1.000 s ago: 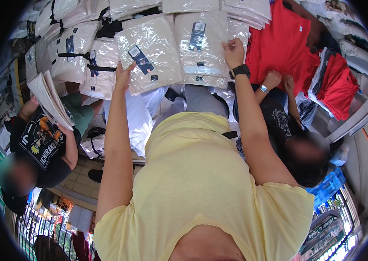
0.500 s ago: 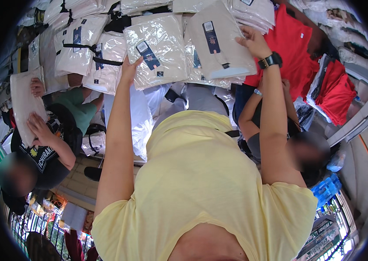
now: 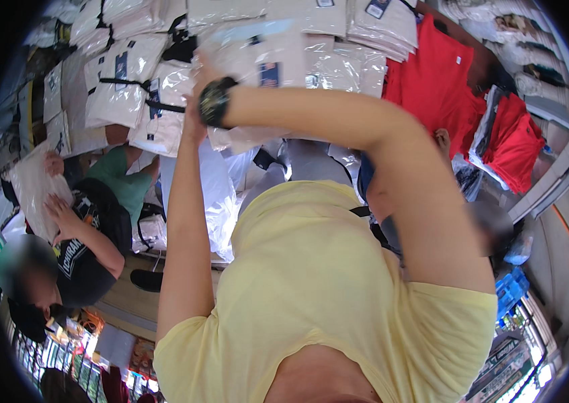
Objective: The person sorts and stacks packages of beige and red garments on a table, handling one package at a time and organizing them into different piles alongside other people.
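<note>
Both hands raised and crossed over a bagged white shirt [image 3: 261,64], right hand [image 3: 202,67] watch-strapped, left hand [image 3: 193,124] behind it, grips hidden, cannot tell, red shirts [image 3: 442,74] nearby.

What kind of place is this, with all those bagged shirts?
It looks like a clothing stall or shop. White shirts in clear bags lie in rows and stacks, red shirts are piled beside them, and another person nearby handles a bagged shirt.

left arm [image 3: 187,221] raised straight | right forearm [image 3: 318,114] crossing leftward | hands unclear
</note>
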{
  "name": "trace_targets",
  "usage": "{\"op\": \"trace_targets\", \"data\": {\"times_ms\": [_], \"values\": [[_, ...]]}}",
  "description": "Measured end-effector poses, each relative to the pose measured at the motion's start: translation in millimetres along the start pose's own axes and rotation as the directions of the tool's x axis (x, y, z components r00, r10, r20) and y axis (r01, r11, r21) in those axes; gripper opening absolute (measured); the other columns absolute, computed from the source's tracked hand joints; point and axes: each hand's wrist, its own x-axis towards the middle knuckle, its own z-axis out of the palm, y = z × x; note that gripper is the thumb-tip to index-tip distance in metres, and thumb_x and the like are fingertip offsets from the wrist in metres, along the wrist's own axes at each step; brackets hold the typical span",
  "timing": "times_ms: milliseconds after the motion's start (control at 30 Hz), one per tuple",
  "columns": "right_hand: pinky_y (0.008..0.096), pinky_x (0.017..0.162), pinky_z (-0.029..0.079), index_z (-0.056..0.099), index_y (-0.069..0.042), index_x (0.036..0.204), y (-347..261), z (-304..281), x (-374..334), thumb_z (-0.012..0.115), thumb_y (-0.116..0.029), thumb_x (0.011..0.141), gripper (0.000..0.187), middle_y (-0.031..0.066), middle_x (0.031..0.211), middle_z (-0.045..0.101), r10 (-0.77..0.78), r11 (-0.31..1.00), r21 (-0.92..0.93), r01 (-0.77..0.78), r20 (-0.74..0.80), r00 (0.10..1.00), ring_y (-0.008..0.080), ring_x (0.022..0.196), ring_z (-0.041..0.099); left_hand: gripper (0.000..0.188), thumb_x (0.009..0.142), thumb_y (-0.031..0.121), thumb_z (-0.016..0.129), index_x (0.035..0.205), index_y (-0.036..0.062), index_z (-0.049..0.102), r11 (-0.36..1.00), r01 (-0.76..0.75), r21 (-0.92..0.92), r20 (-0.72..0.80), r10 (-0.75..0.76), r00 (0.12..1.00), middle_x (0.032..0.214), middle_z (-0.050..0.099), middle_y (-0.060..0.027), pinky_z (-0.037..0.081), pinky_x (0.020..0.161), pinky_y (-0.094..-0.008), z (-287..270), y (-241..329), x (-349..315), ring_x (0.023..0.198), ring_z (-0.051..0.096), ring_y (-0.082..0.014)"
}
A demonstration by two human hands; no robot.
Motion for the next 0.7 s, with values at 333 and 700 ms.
{"op": "trace_targets", "data": {"times_ms": [333,700], "values": [[0.053,0.11,0.024,0.057,-0.013,0.124,-28,94,23,0.055,-0.023,0.083,0.042,0.0137,0.142,0.041,0.563,0.749,0.634,-0.191,-0.458,0.688,0.0385,0.129,0.038,0.078,0.084,0.046,0.064,0.138,-0.0017,0.035,0.998,0.057,-0.03,-0.16,-0.061,0.985,0.133,0.049,-0.015,0.041,0.1,-0.0384,-5,-1,-6,0.12,0.051,-0.0272],[0.0402,0.087,0.047,0.051,0.0,0.121,5,241,-251,0.078,-0.035,0.072,0.065,0.0226,0.115,0.06,0.795,-0.521,0.642,-0.563,0.604,-0.047,0.0316,0.106,0.059,0.068,0.074,0.015,0.08,0.128,-0.0046,0.043,0.967,0.119,0.224,-0.191,-0.077,0.979,0.115,0.061,-0.0168,0.053,0.082,-0.0336,12,-4,7,0.098,0.063,-0.0245]]}}
